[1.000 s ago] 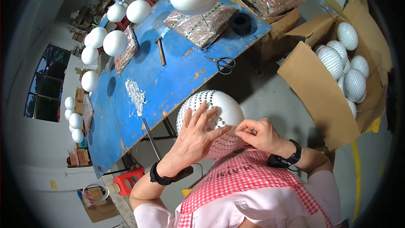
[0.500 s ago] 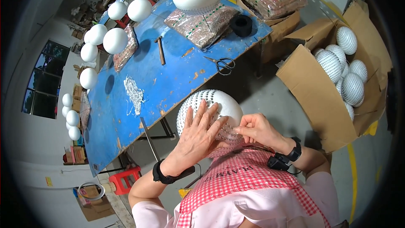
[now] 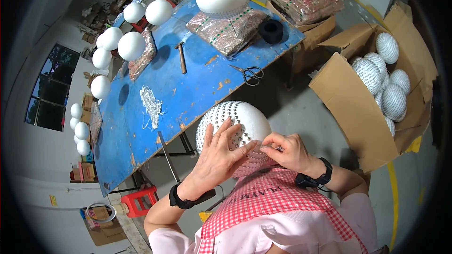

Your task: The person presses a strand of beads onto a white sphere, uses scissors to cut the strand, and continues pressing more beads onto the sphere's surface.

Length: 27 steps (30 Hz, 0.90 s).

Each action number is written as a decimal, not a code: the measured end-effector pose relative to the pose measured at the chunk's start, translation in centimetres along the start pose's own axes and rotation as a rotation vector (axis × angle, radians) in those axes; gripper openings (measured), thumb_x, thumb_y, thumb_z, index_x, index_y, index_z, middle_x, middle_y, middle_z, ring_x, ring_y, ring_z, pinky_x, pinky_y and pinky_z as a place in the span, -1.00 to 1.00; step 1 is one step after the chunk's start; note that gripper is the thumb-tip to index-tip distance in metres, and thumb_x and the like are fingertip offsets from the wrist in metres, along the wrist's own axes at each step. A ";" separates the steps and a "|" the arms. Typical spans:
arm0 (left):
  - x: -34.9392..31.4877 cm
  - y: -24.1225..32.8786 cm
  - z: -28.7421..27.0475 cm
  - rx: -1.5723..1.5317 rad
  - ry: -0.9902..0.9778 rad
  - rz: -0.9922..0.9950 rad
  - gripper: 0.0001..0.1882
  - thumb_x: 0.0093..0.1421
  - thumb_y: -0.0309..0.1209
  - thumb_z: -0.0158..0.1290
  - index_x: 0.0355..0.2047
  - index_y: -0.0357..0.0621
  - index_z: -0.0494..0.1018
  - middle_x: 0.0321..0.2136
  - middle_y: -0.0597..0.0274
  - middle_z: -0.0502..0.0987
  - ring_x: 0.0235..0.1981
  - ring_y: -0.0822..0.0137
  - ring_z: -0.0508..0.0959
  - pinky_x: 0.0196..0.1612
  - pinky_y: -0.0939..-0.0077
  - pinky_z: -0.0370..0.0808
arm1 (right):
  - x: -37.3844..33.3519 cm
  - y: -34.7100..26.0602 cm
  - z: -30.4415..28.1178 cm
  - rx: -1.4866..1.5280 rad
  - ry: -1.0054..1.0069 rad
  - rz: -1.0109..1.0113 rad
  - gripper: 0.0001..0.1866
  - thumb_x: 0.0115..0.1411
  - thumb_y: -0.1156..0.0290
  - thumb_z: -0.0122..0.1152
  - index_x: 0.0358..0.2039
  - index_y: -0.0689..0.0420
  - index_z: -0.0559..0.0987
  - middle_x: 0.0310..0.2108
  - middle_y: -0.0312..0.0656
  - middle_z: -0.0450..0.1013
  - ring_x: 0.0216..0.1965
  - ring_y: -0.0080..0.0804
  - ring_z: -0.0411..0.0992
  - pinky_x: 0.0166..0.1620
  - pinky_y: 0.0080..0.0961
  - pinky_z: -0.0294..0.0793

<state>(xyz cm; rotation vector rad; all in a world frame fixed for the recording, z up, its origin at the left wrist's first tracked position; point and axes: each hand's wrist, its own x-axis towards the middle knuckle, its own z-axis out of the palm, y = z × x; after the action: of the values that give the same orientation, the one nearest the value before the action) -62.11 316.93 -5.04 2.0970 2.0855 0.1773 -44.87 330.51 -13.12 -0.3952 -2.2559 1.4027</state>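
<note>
A large white foam ball (image 3: 252, 115), partly covered with rows of small silver studs, rests against the red checked apron (image 3: 278, 197). Across its studded side lies my left hand (image 3: 216, 153), fingers spread and thumb stretched toward the bare white part. My right hand (image 3: 292, 153) is closed in a pinch at the ball's right side, close to the left thumb. A tiny dark, shiny bit shows among the right fingers, too small to name. Part of the studded surface is hidden under my left hand.
A blue table (image 3: 188, 99) holds a hammer (image 3: 181, 57), scissors (image 3: 249, 74), a silvery stringy bundle (image 3: 151, 107), a black roll (image 3: 271, 30) and bagged beads (image 3: 223, 30). White balls (image 3: 131, 46) stand over its left side. A cardboard box (image 3: 351, 108) of studded eggs is at right.
The left fingers have shifted slightly down the ball and bent more, baring more studs. My right hand has moved a little left and down and turned, still pinched.
</note>
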 end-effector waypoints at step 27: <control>-0.4 0.2 -0.4 -0.003 0.094 -0.049 -0.53 0.08 -0.30 0.17 0.04 0.25 0.43 0.07 0.04 0.30 0.21 -0.06 0.19 0.22 -0.10 0.09 | 0.0 -0.6 0.3 0.067 0.193 -0.103 -0.79 0.01 0.45 0.30 -0.31 0.14 0.52 -0.53 -0.19 0.47 -0.58 -0.39 0.48 -0.53 -0.52 0.42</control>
<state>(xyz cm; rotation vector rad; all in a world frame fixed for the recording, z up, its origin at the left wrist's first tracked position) -62.00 316.52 -4.63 2.0718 2.1853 0.2771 -45.05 330.07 -12.66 -0.3704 -2.0395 1.3241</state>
